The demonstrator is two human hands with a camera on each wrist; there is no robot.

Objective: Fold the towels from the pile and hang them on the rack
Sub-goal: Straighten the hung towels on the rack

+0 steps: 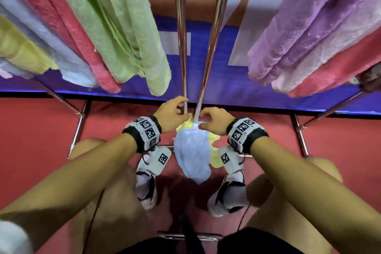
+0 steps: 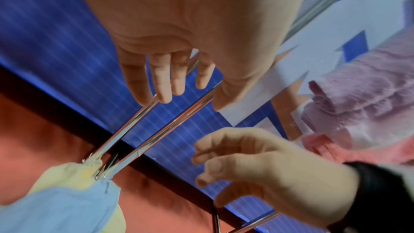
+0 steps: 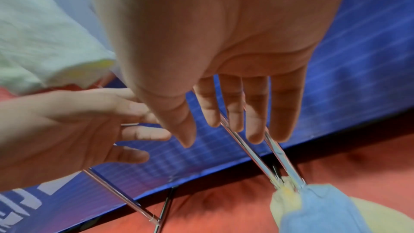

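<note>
Two thin, shiny metal rods (image 1: 181, 33) of the rack run away from the viewer, side by side, and meet at the near end. There a blue towel (image 1: 192, 156) hangs in soft, crumpled folds, with a yellow towel (image 1: 214, 150) behind it, showing at its left top and right edge. Both look like thin terry cloth.

The left hand (image 1: 171, 117) sits over the left rod just above the towels; in its wrist view the fingers (image 2: 163, 84) are loosely straight and spread, tips at or near the rod, holding nothing. The right hand (image 1: 214, 119) hovers at the right rod, fingers relaxed and slightly bent, also holding nothing; whether it touches the blue towel's top cannot be told.

On the far left hang folded towels with a nubby pile: green (image 1: 123, 33), red (image 1: 72, 33), pale blue (image 1: 51, 47) and yellow-green (image 1: 18, 51), their tops cut off by the frame. On the far right hang purple (image 1: 299, 33), pale pink (image 1: 321, 55) and red (image 1: 338, 70) ones, likewise cut off. Behind them is a blue banner (image 1: 224, 88) with white shapes; below is red floor (image 1: 31, 140).

Both wrists wear black bands with square-patterned white tags (image 1: 147, 130). The person's white shoes (image 1: 146, 183) are partly hidden by the arms. The wrist views are blurred.
</note>
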